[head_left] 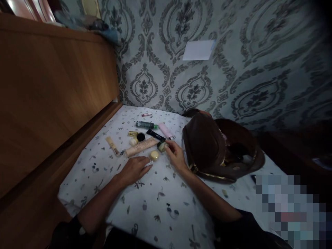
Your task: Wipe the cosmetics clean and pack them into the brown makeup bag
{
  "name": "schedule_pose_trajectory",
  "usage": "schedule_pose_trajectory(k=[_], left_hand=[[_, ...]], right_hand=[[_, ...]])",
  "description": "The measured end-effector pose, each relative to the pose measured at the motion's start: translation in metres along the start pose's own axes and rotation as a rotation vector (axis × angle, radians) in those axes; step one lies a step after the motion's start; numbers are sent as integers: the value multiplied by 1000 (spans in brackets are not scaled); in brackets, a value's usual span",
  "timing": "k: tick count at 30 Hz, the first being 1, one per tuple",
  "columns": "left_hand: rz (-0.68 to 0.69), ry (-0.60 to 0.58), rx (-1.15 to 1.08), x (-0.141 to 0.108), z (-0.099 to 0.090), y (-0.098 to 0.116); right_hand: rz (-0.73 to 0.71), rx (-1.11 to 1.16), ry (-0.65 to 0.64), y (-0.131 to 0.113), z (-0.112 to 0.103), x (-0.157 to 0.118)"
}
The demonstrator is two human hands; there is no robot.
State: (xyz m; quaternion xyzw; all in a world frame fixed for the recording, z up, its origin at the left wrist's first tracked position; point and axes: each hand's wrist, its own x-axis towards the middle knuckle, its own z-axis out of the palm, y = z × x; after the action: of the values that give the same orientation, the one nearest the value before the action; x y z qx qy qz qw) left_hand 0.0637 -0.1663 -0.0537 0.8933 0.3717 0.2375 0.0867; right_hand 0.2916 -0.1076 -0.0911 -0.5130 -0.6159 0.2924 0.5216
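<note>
My right hand (176, 156) is closed on a small greenish jar (162, 147) with a dark edge, its fingers at the jar's right side. My left hand (135, 169) rests low over the cloth, fingers together, with a scrap of something white at the fingertips that is too small to name. Just beyond those fingertips sits a round jar with a cream-coloured lid (154, 155). Behind both hands lie a long beige tube (141, 147), a black tube (155, 135), a pink tube (166, 131) and a dark green bottle (145, 125).
An unzipped brown bag (204, 145) stands close to the right forearm. Further left are a small beige tube (112, 145), a gold vial (133, 133) and a black round lid (140, 137). A wooden cabinet (57, 83) borders the patterned sheet (155, 207); wallpaper rises behind.
</note>
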Motion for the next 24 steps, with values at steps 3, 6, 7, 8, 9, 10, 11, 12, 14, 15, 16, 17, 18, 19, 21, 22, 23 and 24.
schedule_pose_trajectory(k=[3,6,7,8,9,10,11,12,14,15,16,17,18,19,21,22,23,24], left_hand=[[-4,-2,5,0,1,0],[-6,11,1,0,3,0],[-3,18,-3,0,3,0],[2,24,-7,-1,3,0],[7,27,-11,-1,3,0],[9,28,-13,0,2,0],[11,26,-15,0,2,1],[12,25,-16,0,1,1],[9,19,-21,0,0,1],[7,15,-21,0,-1,1],[6,10,-21,0,-1,1],[7,6,-19,0,-1,1],[8,3,-15,0,-1,1],[10,1,-10,0,-1,1],[17,2,-3,0,0,0],[19,5,0,0,0,0],[20,8,1,0,1,0],[19,10,-1,-1,1,0]], right_hand=[[-14,-22,-24,0,0,-2],[-35,-119,-36,-1,-2,1],[-37,-141,-28,-1,-3,3],[-40,-175,-21,-1,-5,6],[-46,-221,-18,-2,-6,10],[-52,-274,-20,-2,-7,14],[-60,-335,-27,-2,-8,19],[-66,-394,-36,-2,-8,23],[-65,-475,-55,-3,-8,28],[-57,-487,-61,-3,-7,30],[-49,-503,-68,-3,-5,30],[-40,-517,-71,-3,-5,29],[-31,-526,-72,-3,-4,28],[-22,-530,-72,-3,-4,26],[-4,-523,-73,-3,-5,23],[7,-511,-72,-2,-6,22],[19,-495,-71,-1,-7,22],[34,-473,-71,0,-9,22]])
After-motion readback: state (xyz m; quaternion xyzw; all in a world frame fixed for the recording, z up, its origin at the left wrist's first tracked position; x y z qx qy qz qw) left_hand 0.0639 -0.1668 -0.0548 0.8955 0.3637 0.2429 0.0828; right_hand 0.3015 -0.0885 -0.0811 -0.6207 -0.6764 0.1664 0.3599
